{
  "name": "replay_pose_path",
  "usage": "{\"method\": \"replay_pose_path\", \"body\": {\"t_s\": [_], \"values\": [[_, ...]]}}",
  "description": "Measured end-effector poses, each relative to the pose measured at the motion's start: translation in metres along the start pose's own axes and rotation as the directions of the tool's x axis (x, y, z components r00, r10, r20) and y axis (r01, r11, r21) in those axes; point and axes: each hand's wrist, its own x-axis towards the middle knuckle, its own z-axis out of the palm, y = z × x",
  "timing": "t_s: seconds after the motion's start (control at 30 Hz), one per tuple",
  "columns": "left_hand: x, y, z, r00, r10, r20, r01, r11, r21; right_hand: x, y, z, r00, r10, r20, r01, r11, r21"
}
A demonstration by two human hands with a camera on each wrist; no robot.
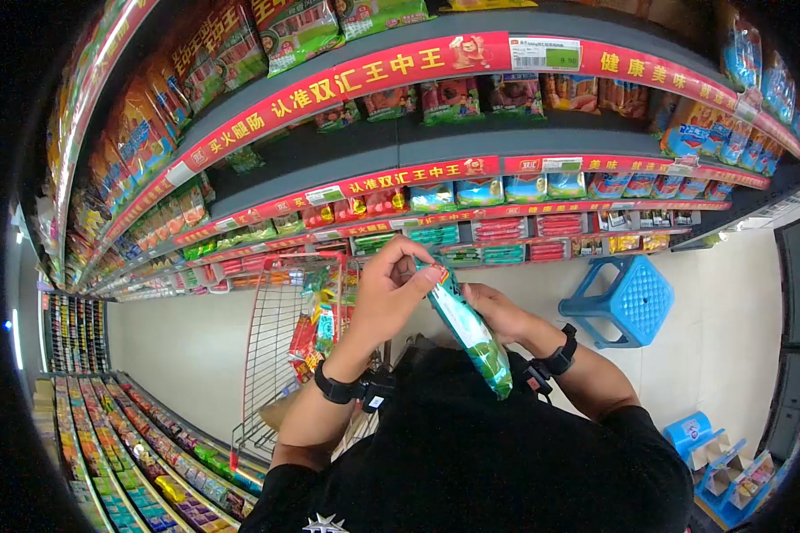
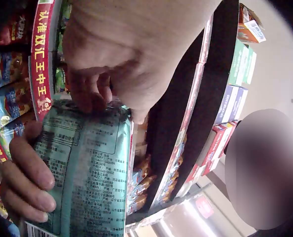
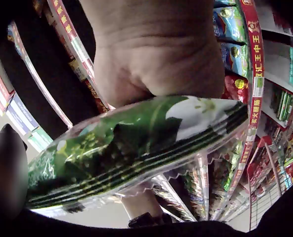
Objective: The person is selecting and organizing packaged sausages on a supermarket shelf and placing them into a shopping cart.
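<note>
A shiny green food packet (image 1: 468, 325) is held tilted in front of the chest. My left hand (image 1: 389, 291) pinches its top end between thumb and fingers. From the other side my right hand (image 1: 500, 313) grips the packet. The left wrist view shows the teal back of the packet (image 2: 89, 163), covered in small print with a barcode low down. There, curled right-hand fingers (image 2: 32, 180) lie over one side. In the right wrist view, the bottom of the packet (image 3: 136, 145) shows green leaves and a white flower, and hides the right fingers.
Curved shelves (image 1: 364, 182) of packaged sausages and snacks run across the front. A wire shopping cart (image 1: 260, 342) with several packets stands at the left. On the floor at right is a blue plastic stool (image 1: 627, 302); a blue display rack (image 1: 729, 484) sits lower right.
</note>
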Motion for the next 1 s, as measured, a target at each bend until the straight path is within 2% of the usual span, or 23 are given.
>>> {"method": "replay_pose_path", "body": {"t_s": [0.17,0.3,0.4,0.5,0.57,0.63,0.67,0.7,0.77,0.8,0.83,0.9,0.93,0.97,1.0], "values": [[-0.001,-0.002,-0.009,0.999,0.008,-0.046,-0.005,0.998,0.069,0.012,0.001,0.004,0.999,0.05,0.004,-0.05,0.998,0.043],[0.0,-0.012,-0.02,0.995,-0.007,-0.097,0.008,1.0,0.002,0.027,0.002,0.004,0.995,0.095,0.017,-0.095,0.995,0.025],[0.003,-0.018,-0.035,0.995,0.015,-0.099,-0.01,0.998,0.058,0.039,0.006,0.007,0.993,0.115,-0.008,-0.115,0.993,0.017],[0.007,-0.024,-0.053,0.995,-0.019,-0.099,0.022,0.999,0.03,0.052,-0.003,0.021,0.991,0.129,-0.038,-0.13,0.992,-0.007],[0.011,-0.022,-0.064,0.993,-0.041,-0.109,0.03,0.994,-0.101,0.065,-0.005,0.027,0.989,0.147,-0.033,-0.148,0.988,-0.042],[0.013,-0.034,-0.089,0.989,-0.059,-0.136,0.052,0.997,-0.057,0.082,0.0,0.03,0.99,0.136,0.042,-0.138,0.989,0.045],[0.014,-0.041,-0.102,0.985,-0.083,-0.148,0.083,0.997,-0.008,0.088,-0.008,0.025,0.95,0.255,0.179,-0.273,0.959,0.081],[0.016,-0.047,-0.114,0.983,-0.079,-0.168,0.077,0.997,-0.019,0.099,-0.013,0.032,0.945,0.273,0.182,-0.288,0.955,0.064],[0.02,-0.057,-0.138,0.958,-0.05,-0.281,0.027,0.996,-0.087,0.123,-0.021,0.046,0.956,0.125,0.265,-0.107,0.991,-0.082],[0.018,-0.058,-0.157,0.949,-0.12,-0.291,0.092,0.99,-0.106,0.137,-0.022,0.051,0.977,0.097,0.189,-0.069,0.986,-0.15],[0.021,-0.06,-0.17,0.942,-0.111,-0.317,0.077,0.99,-0.119,0.152,-0.028,0.06,0.973,0.119,0.199,-0.084,0.981,-0.175],[0.024,-0.069,-0.197,0.901,-0.083,-0.426,-0.09,0.925,-0.37,0.186,-0.04,0.082,0.997,-0.028,0.069,0.056,0.892,-0.449],[0.02,-0.079,-0.218,0.925,-0.115,-0.363,-0.015,0.942,-0.336,0.206,-0.04,0.088,0.995,-0.085,0.059,0.103,0.848,-0.52],[0.014,-0.089,-0.233,0.914,-0.11,-0.391,-0.036,0.937,-0.348,0.224,-0.042,0.097,0.995,-0.061,0.073,0.091,0.836,-0.54],[0.01,-0.091,-0.246,0.932,-0.143,-0.334,0.046,0.958,-0.281,0.243,-0.046,0.113,0.993,-0.112,0.035,0.112,0.819,-0.563]]}}
